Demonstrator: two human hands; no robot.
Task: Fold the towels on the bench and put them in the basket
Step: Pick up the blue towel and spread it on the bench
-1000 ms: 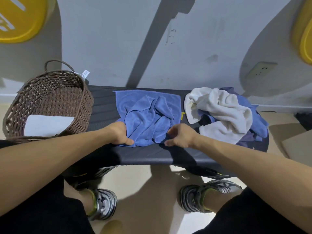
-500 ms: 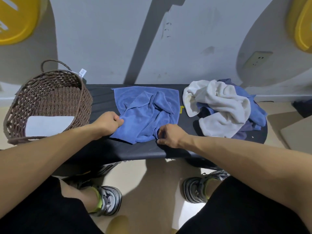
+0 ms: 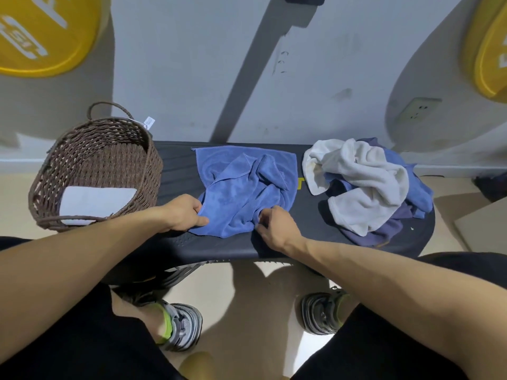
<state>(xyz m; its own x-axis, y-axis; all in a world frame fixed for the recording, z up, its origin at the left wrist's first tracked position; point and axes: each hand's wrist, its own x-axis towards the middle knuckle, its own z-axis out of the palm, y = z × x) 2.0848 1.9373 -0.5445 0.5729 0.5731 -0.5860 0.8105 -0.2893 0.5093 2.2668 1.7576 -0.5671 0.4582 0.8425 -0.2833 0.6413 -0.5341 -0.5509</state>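
A crumpled blue towel (image 3: 247, 187) lies on the middle of the dark bench (image 3: 178, 165). My left hand (image 3: 183, 212) pinches its near left edge. My right hand (image 3: 277, 226) pinches its near right edge with curled fingers. A brown wicker basket (image 3: 93, 149) stands on the bench's left end, with a folded white towel (image 3: 96, 201) inside it. On the right end lies a heap with a white towel (image 3: 365, 182) on top of blue and dark blue towels (image 3: 419, 193).
A grey wall rises right behind the bench, with a socket (image 3: 417, 111) at the right. My feet in grey shoes (image 3: 181, 327) stand on the floor below the bench's near edge. A cardboard piece (image 3: 482, 223) lies on the floor at the right.
Both hands have shifted along the blue towel's near edge and taken new pinches on it. The towel's near part has bunched up a little more.
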